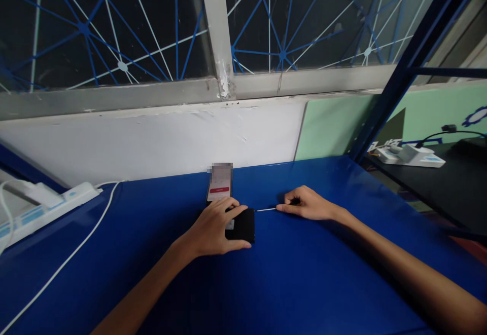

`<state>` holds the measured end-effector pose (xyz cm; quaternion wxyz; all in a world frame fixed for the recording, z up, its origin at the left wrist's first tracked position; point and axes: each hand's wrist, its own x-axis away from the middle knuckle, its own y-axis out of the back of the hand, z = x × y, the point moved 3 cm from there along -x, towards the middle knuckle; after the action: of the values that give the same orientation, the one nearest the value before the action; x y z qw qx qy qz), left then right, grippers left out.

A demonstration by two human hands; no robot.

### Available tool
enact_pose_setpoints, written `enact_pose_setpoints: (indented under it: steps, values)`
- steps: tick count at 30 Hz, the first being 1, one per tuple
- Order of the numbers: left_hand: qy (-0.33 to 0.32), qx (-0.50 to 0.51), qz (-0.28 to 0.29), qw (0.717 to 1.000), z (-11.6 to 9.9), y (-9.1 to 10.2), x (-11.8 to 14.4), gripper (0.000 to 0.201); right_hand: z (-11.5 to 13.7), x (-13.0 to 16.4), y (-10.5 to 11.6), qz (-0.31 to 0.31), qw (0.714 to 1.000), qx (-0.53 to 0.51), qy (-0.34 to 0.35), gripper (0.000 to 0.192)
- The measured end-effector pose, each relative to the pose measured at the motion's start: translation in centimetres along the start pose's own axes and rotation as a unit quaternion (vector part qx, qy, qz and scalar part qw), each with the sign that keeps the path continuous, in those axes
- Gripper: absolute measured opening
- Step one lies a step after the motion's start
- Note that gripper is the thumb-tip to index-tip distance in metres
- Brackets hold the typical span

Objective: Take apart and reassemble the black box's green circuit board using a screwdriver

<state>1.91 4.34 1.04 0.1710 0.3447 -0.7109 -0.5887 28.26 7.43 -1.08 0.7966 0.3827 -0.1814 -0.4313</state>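
Head view: left hand point(213, 226) lies flat over black device point(243, 226) on blue table point(304, 274), fingers closed on its edges. Right hand point(310, 204), at 3 o'clock of the device, pinches thin tool point(266, 209), tip at device's side. Lit phone point(219, 185) stands at 12 o'clock. White power strip point(45, 203) far at 9 o'clock.

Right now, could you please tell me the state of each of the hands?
Left hand: closed around the black device, pressing it on the blue table.
Right hand: closed, pinching a thin tool pointed at the device's edge.
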Motion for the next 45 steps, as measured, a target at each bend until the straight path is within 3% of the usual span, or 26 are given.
enact_pose_setpoints:
  steps: [15, 21, 27, 34, 38, 45]
  values:
    - [-0.006, 0.002, -0.004, 1.000, -0.05, 0.07, -0.04, 0.072, 0.37, 0.10, -0.04, -0.007, 1.000, 0.018, 0.010, 0.051]
    - [-0.005, 0.009, -0.004, 1.000, -0.46, 0.23, -0.09, 0.071, 0.10, 0.32, 0.47, 0.032, 0.999, -0.042, 0.013, 0.036]
    - [-0.006, -0.008, -0.027, 1.000, -0.72, -0.22, -0.08, 0.072, 0.24, 0.25, 0.60, 0.044, 0.993, -0.112, 0.013, 0.042]
    - [-0.013, -0.009, -0.032, 0.999, -0.62, -0.69, -0.13, 0.071, 0.72, 0.33, 0.02, 0.027, 0.999, -0.025, 0.006, 0.055]
    - [-0.018, -0.003, -0.036, 0.999, -0.60, -0.67, -0.03, 0.070, 0.59, 0.35, 0.15, 0.019, 0.999, 0.023, 0.017, 0.046]
    - [-0.015, 0.000, -0.031, 0.999, -0.54, -0.69, -0.03, 0.071, 0.41, 0.50, 0.31, 0.009, 1.000, 0.019, 0.016, 0.037]
